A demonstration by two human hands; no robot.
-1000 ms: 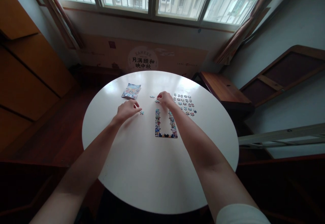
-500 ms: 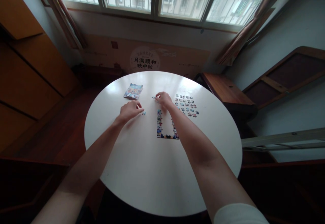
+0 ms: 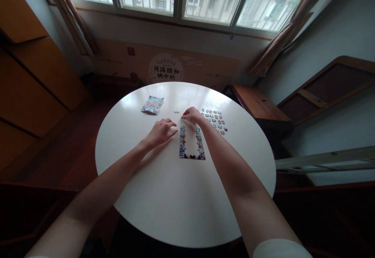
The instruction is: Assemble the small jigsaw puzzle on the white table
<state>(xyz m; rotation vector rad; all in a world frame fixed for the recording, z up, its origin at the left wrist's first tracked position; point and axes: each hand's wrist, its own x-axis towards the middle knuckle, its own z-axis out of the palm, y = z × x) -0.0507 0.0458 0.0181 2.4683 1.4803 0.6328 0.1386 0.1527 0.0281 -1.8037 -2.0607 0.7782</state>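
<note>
A partly joined jigsaw puzzle frame (image 3: 182, 148) lies on the white round table, with its two sides and near edge assembled and its middle bare. My right hand (image 3: 191, 114) is above its far end, fingertips pinched on a small puzzle piece (image 3: 181, 118). To the left of the frame my left hand (image 3: 161, 131) hovers low, fingers stretched toward the frame's far left corner and thumb apart; nothing shows between them. A loose light-blue piece (image 3: 176, 112) lies just beyond both hands.
Rows of loose puzzle pieces (image 3: 215, 116) lie right of the frame, partly behind my right forearm. A colourful printed packet (image 3: 152, 105) rests at the table's far left. The round table (image 3: 164, 203) ends near a wooden bench (image 3: 260, 102) at right.
My left hand has moved right, toward the frame; the piece beside its thumb is no longer visible. My right hand has left the light-blue piece and shifted slightly nearer, onto another piece.
</note>
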